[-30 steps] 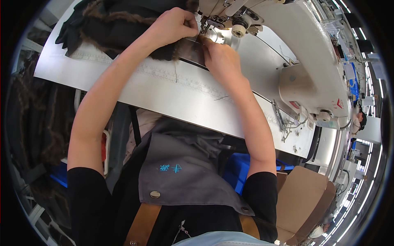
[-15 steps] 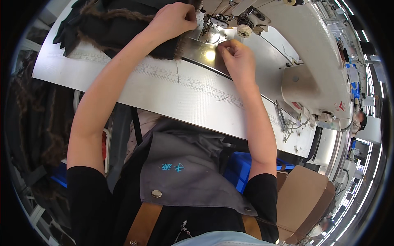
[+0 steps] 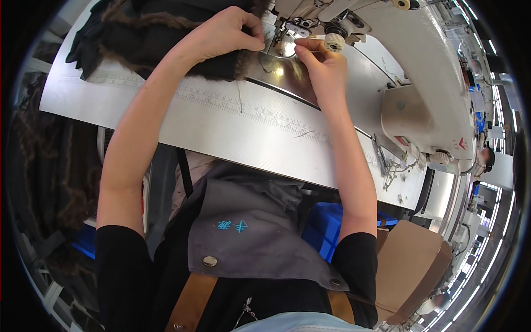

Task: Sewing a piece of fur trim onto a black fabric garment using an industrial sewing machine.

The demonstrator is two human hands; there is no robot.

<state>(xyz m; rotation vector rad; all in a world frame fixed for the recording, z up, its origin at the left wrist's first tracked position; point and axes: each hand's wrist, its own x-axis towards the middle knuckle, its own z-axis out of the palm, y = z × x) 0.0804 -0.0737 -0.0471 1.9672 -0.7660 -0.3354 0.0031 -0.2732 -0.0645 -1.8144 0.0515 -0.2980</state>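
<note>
Nearly closed, thumb to forefinger, the fingers of the left hand (image 3: 224,34) and right hand (image 3: 330,71) face each other by the sewing machine's (image 3: 434,63) needle; I cannot tell what either pinches. Leftward on the bench (image 3: 221,135) lies fur-trimmed dark cloth (image 3: 146,44), probably soft and limp, best gripped along its plain edge.

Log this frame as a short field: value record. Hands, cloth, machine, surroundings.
left hand: thumb and finger close together, beside the right end of the dark cloth; hold unclear
right hand: thumb and finger close together, near the needle area; hold unclear
cloth: dark cloth with brown fur trim, at the table's far left
machine: white sewing machine
table: white table with ruler marks, loose thread
right end: small metal tool
below: blue box
</note>
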